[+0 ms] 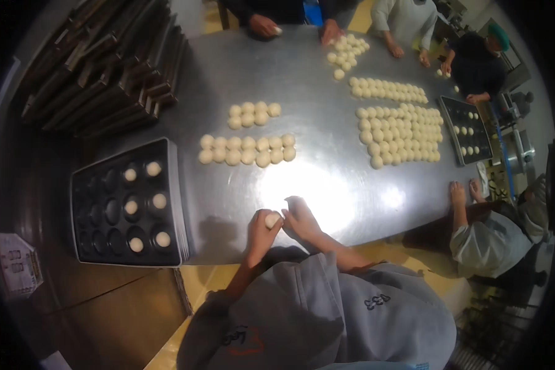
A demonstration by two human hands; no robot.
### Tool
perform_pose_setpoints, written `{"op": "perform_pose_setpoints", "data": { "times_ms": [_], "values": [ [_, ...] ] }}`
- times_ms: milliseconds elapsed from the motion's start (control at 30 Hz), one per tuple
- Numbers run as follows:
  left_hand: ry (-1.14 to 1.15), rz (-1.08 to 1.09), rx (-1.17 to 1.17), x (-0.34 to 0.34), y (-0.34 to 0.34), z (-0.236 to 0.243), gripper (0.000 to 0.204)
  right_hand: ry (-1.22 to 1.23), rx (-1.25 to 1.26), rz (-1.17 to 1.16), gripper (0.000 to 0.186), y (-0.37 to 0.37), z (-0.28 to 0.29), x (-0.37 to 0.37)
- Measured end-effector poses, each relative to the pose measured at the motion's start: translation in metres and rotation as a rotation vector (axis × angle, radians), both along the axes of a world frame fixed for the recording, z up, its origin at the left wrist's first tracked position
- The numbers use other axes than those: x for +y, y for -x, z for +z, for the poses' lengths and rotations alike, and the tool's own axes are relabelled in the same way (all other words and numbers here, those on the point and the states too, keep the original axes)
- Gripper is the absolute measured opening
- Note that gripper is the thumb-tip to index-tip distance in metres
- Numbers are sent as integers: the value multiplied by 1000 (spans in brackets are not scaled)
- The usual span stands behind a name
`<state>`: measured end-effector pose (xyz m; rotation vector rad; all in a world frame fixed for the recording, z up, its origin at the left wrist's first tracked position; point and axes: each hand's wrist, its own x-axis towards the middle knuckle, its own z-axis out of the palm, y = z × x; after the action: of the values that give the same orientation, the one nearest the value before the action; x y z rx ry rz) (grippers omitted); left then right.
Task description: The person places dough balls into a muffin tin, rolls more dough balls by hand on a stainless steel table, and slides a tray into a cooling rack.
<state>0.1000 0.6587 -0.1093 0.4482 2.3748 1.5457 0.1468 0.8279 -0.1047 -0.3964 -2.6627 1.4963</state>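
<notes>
Both hands, left [260,231] and right [301,219], clasped one dough ball [272,219] beside the baking tray [127,206]; six cups held balls, most were unfilled.

Dough ball [271,219] between both hands

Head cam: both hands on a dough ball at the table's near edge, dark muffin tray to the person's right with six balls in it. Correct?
Not quite. The head view shows the dark muffin tray on the person's left, not right. The rest holds: the left hand and right hand meet around a dough ball at the near edge of the steel table, and the tray has six balls in its cups.
</notes>
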Motion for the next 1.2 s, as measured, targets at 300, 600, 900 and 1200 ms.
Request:
{"op": "perform_pose_setpoints", "data": {
  "times_ms": [300,600,900,1200],
  "values": [
    [154,3,456,25,42,-4,21,-478,233,-340,29,44,7,48],
    [253,-80,647,2,77,-15,8,-663,182,-223,20,7,-29,116],
    [142,-329,498,-18,69,-17,10,-742,169,-15,16,-58,-16,149],
    [123,-360,486,-6,47,-16,16,-179,206,68,13,-79,-12,122]
  ]
}}
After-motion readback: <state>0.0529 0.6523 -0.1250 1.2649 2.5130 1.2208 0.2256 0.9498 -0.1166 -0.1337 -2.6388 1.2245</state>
